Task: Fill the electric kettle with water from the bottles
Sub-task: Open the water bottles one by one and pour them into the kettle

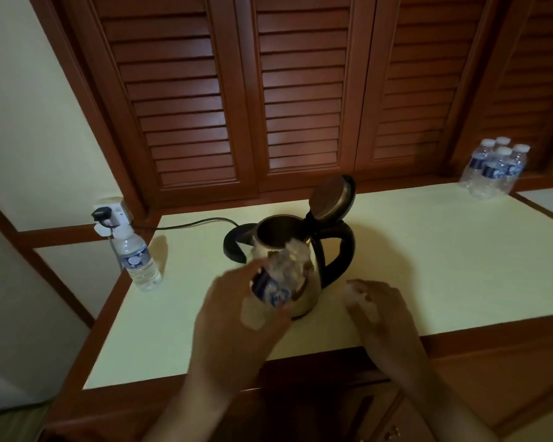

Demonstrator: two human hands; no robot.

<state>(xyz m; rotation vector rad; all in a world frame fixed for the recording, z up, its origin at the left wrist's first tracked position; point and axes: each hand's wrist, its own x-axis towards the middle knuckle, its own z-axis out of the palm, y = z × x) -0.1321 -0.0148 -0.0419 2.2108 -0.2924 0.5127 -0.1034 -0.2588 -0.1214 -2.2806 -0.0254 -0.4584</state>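
A steel electric kettle [304, 282] with a black handle stands mid-counter, its lid [332, 197] swung up and open. My left hand [237, 314] grips a small clear water bottle [275, 282] with a blue label, tilted so its neck reaches over the kettle's mouth. My right hand [377, 304] rests on the counter just right of the kettle, and something small and pale shows at its fingertips; I cannot tell what it is.
Another small bottle [138, 260] stands at the counter's left edge near a wall socket [112, 215] with the kettle's plug and cord. Several bottles [495, 169] cluster at the far right. Louvred wooden doors [300, 90] rise behind the pale counter [428, 266].
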